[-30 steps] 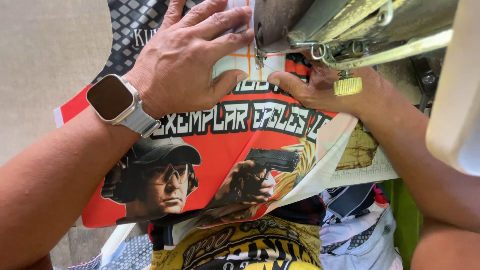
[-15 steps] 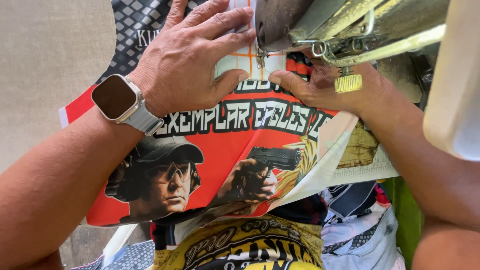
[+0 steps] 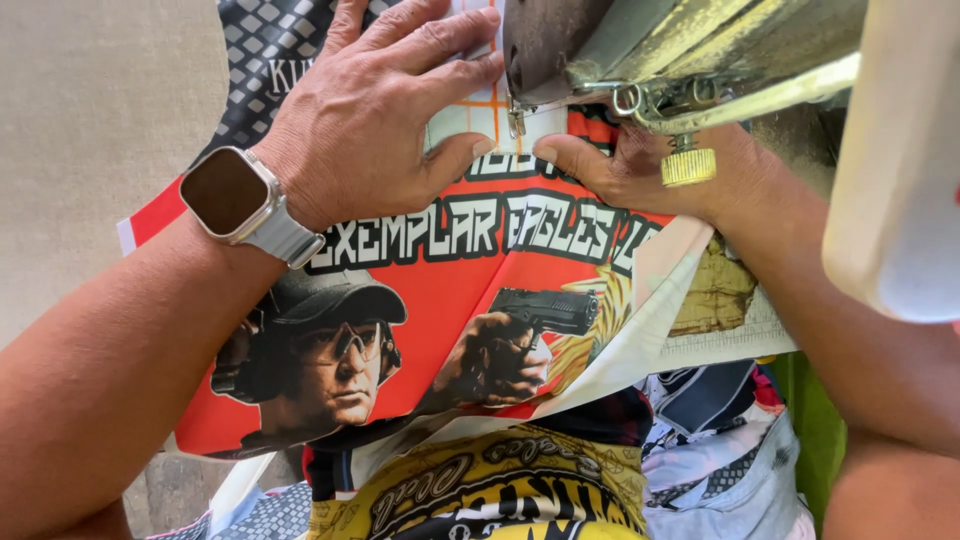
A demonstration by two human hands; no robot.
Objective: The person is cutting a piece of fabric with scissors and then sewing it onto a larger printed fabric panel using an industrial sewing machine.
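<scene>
Both hands lie flat on one piece of printed fabric (image 3: 480,300), gripping nothing: the left hand (image 3: 375,120) is spread, palm down, fingers apart and pressing the cloth onto the work surface, while the right hand (image 3: 650,170) comes in from the other side under the sewing machine head (image 3: 680,50), its thumb and forefinger tip together on the cloth edge but not visibly clamped around it. The two sets of fingertips almost meet at the presser foot and needle (image 3: 515,120), which stand just between them; the left fingers are the nearer, touching the fabric right beside the foot, and the right thumb rests just below it. The red and orange cloth runs from that point back toward the person's body, its long axis lying away from the needle and down over the table edge, with a loose white-backed fold turned over on the right side. A smartwatch (image 3: 235,200) with a pale band sits on the left wrist. A brass knurled knob (image 3: 688,165) hangs from the machine just above the right hand. Nearer the body lie more printed pieces in a heap: a yellow and black one (image 3: 500,490), and white and dark patterned ones (image 3: 720,460) beside it. No container shows anywhere in view.
</scene>
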